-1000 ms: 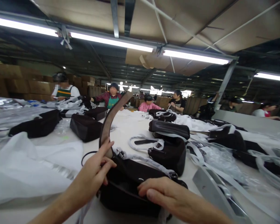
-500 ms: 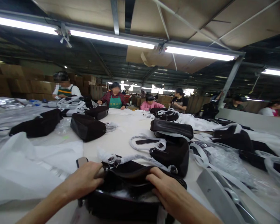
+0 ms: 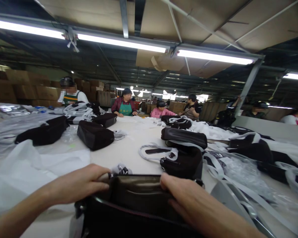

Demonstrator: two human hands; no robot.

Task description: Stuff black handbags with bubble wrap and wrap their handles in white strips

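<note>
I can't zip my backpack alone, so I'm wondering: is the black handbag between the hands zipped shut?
No, the black handbag gapes open, its tan lining showing.

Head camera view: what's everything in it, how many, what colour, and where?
Open bag: one, black, brownish lining, front centre
Other bags: several, black, both sides
Table: one, whitish, beneath
Sheet: white, left, count unclear
Clear plastic: several pieces, both sides
Boxes: many, brown, back left
People: at least six, mixed clothing, beyond
Lights: several, white, overhead
Left hand, right hand: two, bare, on open bag
</note>
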